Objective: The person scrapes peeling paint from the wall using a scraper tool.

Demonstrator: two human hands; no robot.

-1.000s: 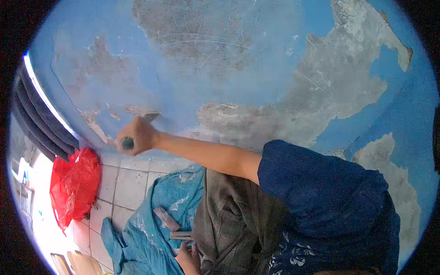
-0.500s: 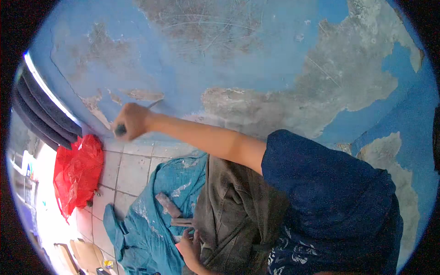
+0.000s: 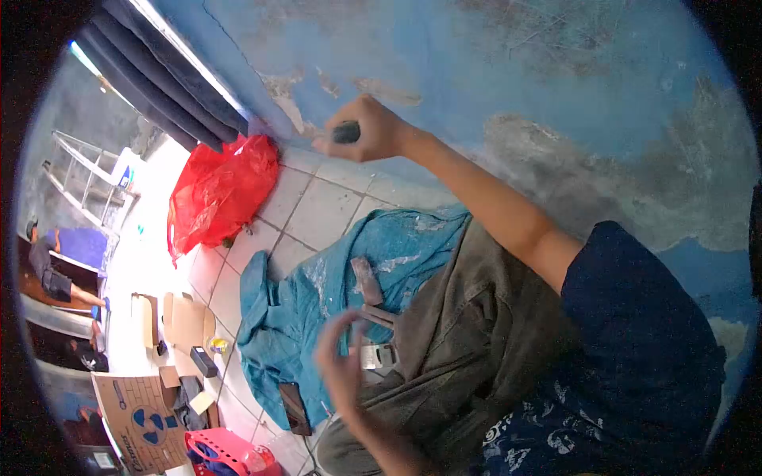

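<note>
My right hand (image 3: 367, 129) is a fist around a dark handle (image 3: 347, 132), raised near the blue wall with peeled patches (image 3: 571, 151). The other end of this tool is hidden. My left hand (image 3: 341, 357), smeared by motion, hovers over the teal cloth (image 3: 317, 317) with thumb and fingers curved apart and nothing visible between them. Near it on the cloth lie a dusty grey-pink block (image 3: 365, 280), a flat grey-brown strip (image 3: 379, 316) and a flat metal plate (image 3: 379, 356). Brown fabric (image 3: 476, 341) covers my legs.
A red plastic bag (image 3: 226, 190) lies on the tiled floor by a dark curtain (image 3: 159, 71). A phone (image 3: 294, 408) rests at the cloth's edge. A cardboard box (image 3: 139, 424) and pink basket (image 3: 234, 452) stand beyond. A person (image 3: 51, 266) is in the background.
The view has swung toward the room, bringing the box, basket and phone into sight. My left hand has lifted off the cloth. My right hand still grips the dark handle.
</note>
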